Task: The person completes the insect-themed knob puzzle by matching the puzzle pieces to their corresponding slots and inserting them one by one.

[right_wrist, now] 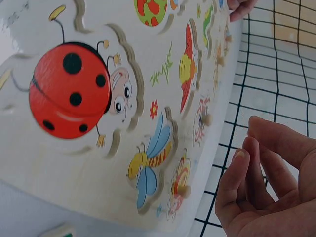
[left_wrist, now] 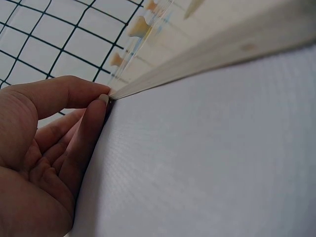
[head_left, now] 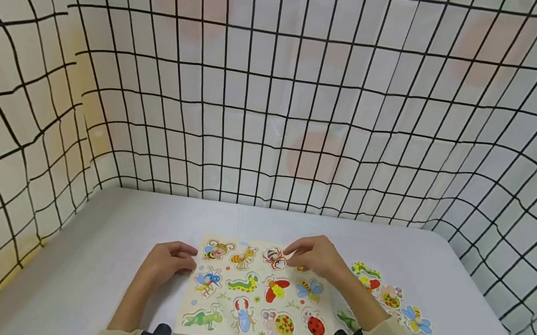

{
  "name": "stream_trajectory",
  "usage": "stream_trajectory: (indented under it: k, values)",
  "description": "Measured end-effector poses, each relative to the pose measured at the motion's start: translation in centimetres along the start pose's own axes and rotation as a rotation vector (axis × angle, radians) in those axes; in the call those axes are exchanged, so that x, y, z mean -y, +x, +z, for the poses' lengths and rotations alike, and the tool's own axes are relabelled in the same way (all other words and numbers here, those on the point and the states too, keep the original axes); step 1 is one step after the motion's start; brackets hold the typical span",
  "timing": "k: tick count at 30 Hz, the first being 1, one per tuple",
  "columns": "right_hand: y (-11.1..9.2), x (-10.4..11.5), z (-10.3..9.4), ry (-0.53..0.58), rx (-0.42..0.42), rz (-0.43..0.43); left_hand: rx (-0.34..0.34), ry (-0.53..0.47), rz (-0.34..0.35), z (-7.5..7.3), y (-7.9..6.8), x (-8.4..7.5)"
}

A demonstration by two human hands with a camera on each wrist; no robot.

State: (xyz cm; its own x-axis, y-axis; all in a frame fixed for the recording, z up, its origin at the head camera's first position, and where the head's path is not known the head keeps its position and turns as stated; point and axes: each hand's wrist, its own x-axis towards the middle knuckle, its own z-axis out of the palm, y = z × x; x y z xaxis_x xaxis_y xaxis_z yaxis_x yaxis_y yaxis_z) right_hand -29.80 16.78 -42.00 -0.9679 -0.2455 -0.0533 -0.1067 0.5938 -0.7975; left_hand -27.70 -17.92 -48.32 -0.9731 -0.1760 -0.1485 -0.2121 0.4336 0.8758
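Observation:
A wooden insect puzzle board (head_left: pixel 214 331) lies flat on the table. My left hand (head_left: pixel 168 262) rests beside it, fingertips touching its left edge; the left wrist view shows the thumb and a finger (left_wrist: pixel 69 94) close together at that edge. My right hand (head_left: pixel 320 257) hovers over the board's far right part, its fingers loosely bent with nothing between them. Near its fingertips is the spider piece (head_left: pixel 275 259), whose small wooden knob (right_wrist: pixel 208 120) shows in the right wrist view. Another knobbed piece (right_wrist: pixel 180 190) at the far right corner is mostly hidden by the hand in the head view.
Right of the board lie several loose insect pieces, among them a blue-winged one (head_left: pixel 416 320), a snail (head_left: pixel 391 296) and a green one (head_left: pixel 347 320) partly behind the right forearm. A bee piece (head_left: pixel 217 251) sits at the board's far left. Black-gridded white walls (head_left: pixel 274 133) surround the table.

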Motion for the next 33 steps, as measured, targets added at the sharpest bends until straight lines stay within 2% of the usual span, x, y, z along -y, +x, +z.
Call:
stream_trajectory:
  k: [9, 17, 26, 33]
  values:
    - [-0.5, -0.7, -2.0, -0.011, -0.014, -0.013, 0.01, -0.013, 0.002, -0.1, -0.2, -0.1]
    - [-0.7, -1.1, -4.2, -0.031, -0.057, 0.052, 0.007, -0.016, 0.01, -0.1, -0.3, -0.2]
    - [-1.7, -2.8, -6.8, -0.062, -0.108, 0.092, 0.003, -0.02, 0.017, 0.0, -0.4, -0.5]
    - [-2.4, -4.4, -8.5, -0.058, -0.133, 0.162, 0.0, -0.017, 0.015, 0.0, -0.4, -0.4]
